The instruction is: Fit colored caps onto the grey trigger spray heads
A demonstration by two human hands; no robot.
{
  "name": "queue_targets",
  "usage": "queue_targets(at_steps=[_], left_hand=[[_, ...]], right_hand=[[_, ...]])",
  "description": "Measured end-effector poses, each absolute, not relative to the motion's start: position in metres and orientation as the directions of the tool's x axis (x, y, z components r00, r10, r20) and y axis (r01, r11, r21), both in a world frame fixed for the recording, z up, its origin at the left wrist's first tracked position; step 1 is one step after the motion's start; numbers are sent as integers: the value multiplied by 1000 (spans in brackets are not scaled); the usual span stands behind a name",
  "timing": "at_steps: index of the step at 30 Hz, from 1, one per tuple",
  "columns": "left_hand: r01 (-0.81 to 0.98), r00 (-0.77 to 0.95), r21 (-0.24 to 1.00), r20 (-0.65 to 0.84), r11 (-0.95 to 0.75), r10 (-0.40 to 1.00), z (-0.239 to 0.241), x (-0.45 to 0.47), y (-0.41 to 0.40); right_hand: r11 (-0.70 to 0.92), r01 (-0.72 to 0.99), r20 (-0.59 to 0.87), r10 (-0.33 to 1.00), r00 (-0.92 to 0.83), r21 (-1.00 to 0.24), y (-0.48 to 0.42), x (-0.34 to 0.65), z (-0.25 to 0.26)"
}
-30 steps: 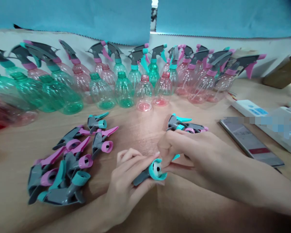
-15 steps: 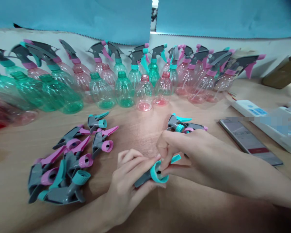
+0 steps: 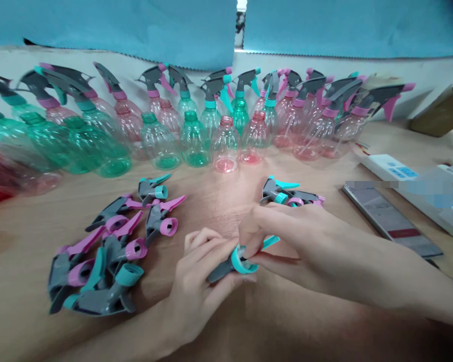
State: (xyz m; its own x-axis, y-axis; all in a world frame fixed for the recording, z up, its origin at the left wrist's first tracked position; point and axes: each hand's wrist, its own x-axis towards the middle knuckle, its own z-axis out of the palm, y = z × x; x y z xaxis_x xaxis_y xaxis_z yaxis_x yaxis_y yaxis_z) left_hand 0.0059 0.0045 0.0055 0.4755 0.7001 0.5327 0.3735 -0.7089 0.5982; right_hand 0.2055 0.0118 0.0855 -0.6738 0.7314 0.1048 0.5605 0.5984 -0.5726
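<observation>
My left hand (image 3: 198, 281) grips a grey spray trigger head with a teal collar (image 3: 234, 262) just above the wooden table (image 3: 219, 201). My right hand (image 3: 287, 241) pinches the same head at its teal collar, with the teal lever poking out behind the fingers. Left of my hands lies a pile of loose trigger heads (image 3: 109, 251) in grey, pink and teal. A smaller heap of trigger heads (image 3: 287, 193) sits just beyond my right hand.
Rows of clear green and pink spray bottles (image 3: 196, 136) stand along the back, some capped with triggers, some open. A phone (image 3: 390, 221) and a white device (image 3: 411, 191) lie at the right, with a brown box (image 3: 441, 110) behind. A blue sheet hangs on the wall.
The teal collar has turned in my fingers, from facing the camera to edge-on. My right hand's fingers have shifted slightly left over it.
</observation>
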Motion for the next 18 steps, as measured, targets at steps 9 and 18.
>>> queue_targets(at_steps=[9,18], left_hand=[[396,463,607,517,-689,720,3,6,3],[344,440,634,543,-693,715,2,8,4]], right_hand=[[563,611,127,785,-607,-556,11,208,77],[603,606,107,749,-653,-519,5,205,84]])
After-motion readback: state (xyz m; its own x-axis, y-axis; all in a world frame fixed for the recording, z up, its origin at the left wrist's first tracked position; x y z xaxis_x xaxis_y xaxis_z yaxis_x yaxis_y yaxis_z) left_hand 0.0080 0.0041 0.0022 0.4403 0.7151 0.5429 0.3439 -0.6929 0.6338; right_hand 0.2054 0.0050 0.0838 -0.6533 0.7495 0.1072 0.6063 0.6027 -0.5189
